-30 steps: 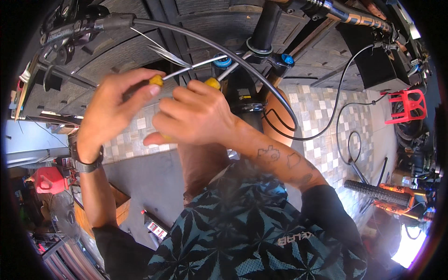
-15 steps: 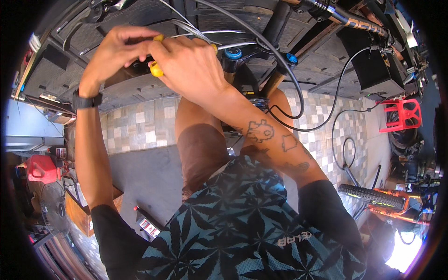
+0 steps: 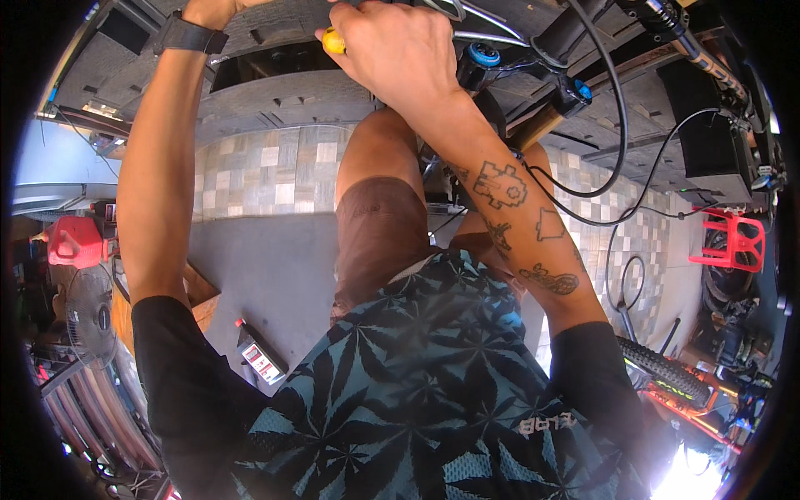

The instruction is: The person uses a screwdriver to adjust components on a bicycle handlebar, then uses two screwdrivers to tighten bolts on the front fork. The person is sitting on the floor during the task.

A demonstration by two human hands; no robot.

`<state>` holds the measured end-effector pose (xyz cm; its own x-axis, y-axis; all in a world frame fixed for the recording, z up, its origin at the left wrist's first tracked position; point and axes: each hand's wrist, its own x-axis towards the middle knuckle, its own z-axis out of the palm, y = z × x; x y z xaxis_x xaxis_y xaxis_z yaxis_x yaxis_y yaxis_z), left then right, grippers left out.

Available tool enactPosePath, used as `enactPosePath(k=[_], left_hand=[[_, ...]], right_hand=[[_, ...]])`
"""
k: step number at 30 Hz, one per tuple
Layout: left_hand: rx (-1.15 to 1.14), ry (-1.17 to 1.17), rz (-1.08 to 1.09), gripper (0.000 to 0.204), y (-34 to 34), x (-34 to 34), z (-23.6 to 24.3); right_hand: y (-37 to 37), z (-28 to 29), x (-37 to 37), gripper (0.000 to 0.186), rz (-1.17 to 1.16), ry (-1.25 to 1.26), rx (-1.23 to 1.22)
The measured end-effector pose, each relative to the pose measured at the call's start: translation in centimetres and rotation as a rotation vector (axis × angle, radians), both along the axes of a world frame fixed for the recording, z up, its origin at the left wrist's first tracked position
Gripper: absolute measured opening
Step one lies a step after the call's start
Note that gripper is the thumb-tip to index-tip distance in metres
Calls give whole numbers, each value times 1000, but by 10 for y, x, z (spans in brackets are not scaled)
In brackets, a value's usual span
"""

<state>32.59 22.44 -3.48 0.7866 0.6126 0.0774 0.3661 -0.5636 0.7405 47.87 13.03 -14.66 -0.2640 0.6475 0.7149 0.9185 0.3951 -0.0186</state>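
At the top edge, my right hand (image 3: pixel 400 54) is closed around a yellow-handled tool (image 3: pixel 333 41); only a rounded yellow end shows beside the thumb, and the working end is hidden. My left hand (image 3: pixel 215 12) is further left, wearing a dark wristband, with its fingers cut off by the frame's edge. Right of my right hand is a bicycle fork crown with a blue top cap (image 3: pixel 483 55) and a blue knob (image 3: pixel 581 90). Pale cables or rods (image 3: pixel 492 37) run from near my right hand toward it.
A black hose (image 3: pixel 621 125) loops down at the right, near a dark workbench (image 3: pixel 283 96). A dark bottle (image 3: pixel 260 354) lies on the grey mat (image 3: pixel 267 258). Around the sides are a red jerry can (image 3: pixel 75 242), a fan (image 3: pixel 87 312), a red stool (image 3: pixel 729 240) and a bicycle tyre (image 3: pixel 667 371).
The view has shifted, so both hands now sit higher, against the top edge. My left hand's fingers, earlier seen near the tool, are out of frame. My right hand keeps its grip.
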Motion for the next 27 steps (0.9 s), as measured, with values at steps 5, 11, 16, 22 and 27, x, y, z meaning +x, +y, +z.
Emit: enactPosePath(k=[5, 11, 16, 22, 27], left_hand=[[-13, 27, 1, 25, 6, 6, -3], [-61, 29, -13, 22, 7, 9, -4], [-66, 16, -2, 21, 2, 6, -5], [-101, 13, 1, 21, 3, 5, -6], [-103, 46, -6, 23, 8, 7, -9]], right_hand=[[0, 1, -1, 19, -22, -20, 43], [3, -4, -1, 19, 8, 13, 57], [10, -10, -3, 20, -10, 12, 39], [15, -11, -3, 21, -19, 38, 8], [16, -13, -3, 23, -44, 46, 22]])
